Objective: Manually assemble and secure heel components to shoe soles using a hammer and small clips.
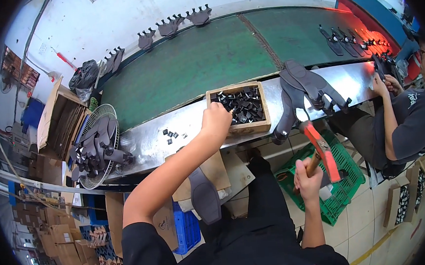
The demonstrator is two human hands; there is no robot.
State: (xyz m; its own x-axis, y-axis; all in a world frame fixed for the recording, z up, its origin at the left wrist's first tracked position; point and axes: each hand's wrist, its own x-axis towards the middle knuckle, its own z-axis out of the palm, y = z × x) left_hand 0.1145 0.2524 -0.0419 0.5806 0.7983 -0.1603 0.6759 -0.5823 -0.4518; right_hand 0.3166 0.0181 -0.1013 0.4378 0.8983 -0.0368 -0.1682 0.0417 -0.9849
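Note:
Over the left end of a wooden box (265, 104), my left hand (216, 121) has its fingers curled down among small black square pieces (244, 105). Whatever the fingertips pinch is hidden. My right hand (308, 181) is wrapped round the wooden handle of a hammer (322, 148) with a red-orange head, raised at the right of my lap. Below my left forearm a dark grey shoe sole (205, 197) lies against a beige board (215, 174). A few loose black pieces (170, 134) lie on the metal ledge (146, 142) left of the box.
Grey heeled soles (300, 84) lie right of the box; more fill a white wire basket (114, 112) at left. A green conveyor belt (183, 65) runs behind the ledge. A green crate (347, 192) stands at lower right. A co-worker (408, 114) sits at far right.

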